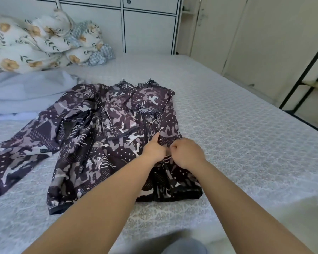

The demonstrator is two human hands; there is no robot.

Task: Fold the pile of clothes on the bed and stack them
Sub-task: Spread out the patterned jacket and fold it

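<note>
The left hand (pixel 154 149) and the right hand (pixel 186 153) sit side by side on the patterned jacket (pixel 106 136), each pinching a fold of its fabric near the zip, fingers curled. The jacket lies spread on the bed (pixel 237 125), its body beyond and beneath both hands, 1 sleeve trailing far to the left of the left hand. Beyond that sleeve lies a pale blue garment (pixel 26 94), and further off a floral duvet (pixel 40 43)
</note>
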